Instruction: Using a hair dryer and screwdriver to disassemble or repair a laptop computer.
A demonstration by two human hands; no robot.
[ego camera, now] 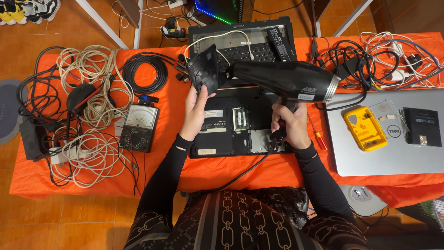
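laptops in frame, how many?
3: a black laptop lying underside-up under the hands, a black one behind it with its keyboard showing, and a silver closed one at right. More may be hidden.

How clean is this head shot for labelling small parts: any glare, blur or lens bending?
Head view: lighting is even and soft, with only faint shadows. The hair dryer in the right hand shows a small sheen on its silver ring. The black panel in the left hand is sharp. The orange cloth edge bows slightly, a sign of wide-angle distortion.
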